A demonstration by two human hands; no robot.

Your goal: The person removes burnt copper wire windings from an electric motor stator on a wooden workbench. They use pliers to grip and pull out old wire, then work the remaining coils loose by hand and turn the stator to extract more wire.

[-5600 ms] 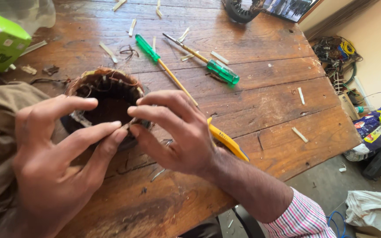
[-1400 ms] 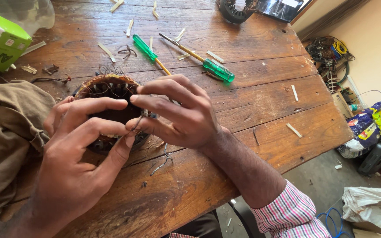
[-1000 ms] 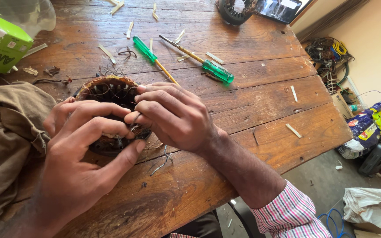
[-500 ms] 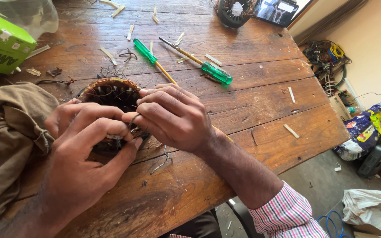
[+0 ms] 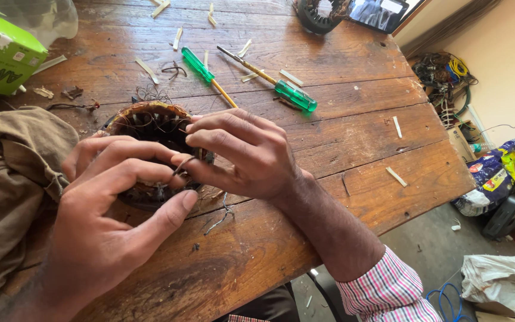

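Both hands crowd over the round motor coil near the table's left edge — the left hand curls round its near rim, thumb stretched out. The right hand pinches a thin wire at the coil's edge, fingers pressed together — two green screwdrivers lie beyond, a brown cloth just left.

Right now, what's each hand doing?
Left hand: grips the stator, fingertips pinching a wire.
Right hand: closed, pinching the same wire.
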